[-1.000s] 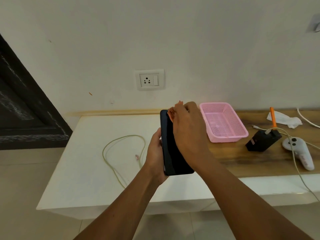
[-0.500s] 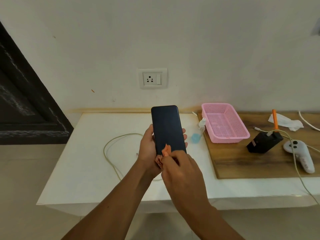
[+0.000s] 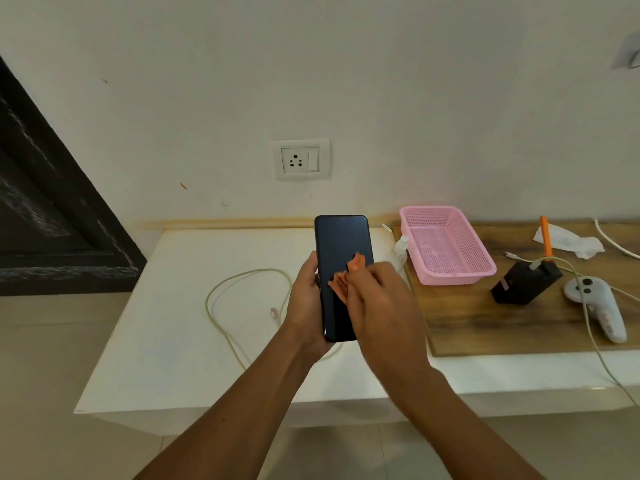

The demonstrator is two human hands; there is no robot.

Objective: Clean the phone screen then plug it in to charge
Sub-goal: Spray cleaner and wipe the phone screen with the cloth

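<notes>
My left hand (image 3: 304,306) grips a black phone (image 3: 341,244) upright above the white table (image 3: 166,341), dark screen facing me. My right hand (image 3: 377,306) is shut on a small orange cloth (image 3: 348,278) and presses it against the middle of the screen, covering the phone's lower right part. A pale charging cable (image 3: 221,292) lies looped on the table to the left, its plug end (image 3: 274,311) near my left wrist. A white wall socket (image 3: 300,160) sits on the wall above the phone.
A pink mesh basket (image 3: 446,247) stands on a wooden board (image 3: 485,323) to the right, with a small spray bottle (image 3: 401,249) beside it. Further right are a black power bank (image 3: 523,280) with a cable, a white controller (image 3: 599,306) and a crumpled tissue (image 3: 568,242).
My right hand with the cloth went from the phone's top edge down to its bottom, then back up to the middle of the screen. The phone has turned to face me.
</notes>
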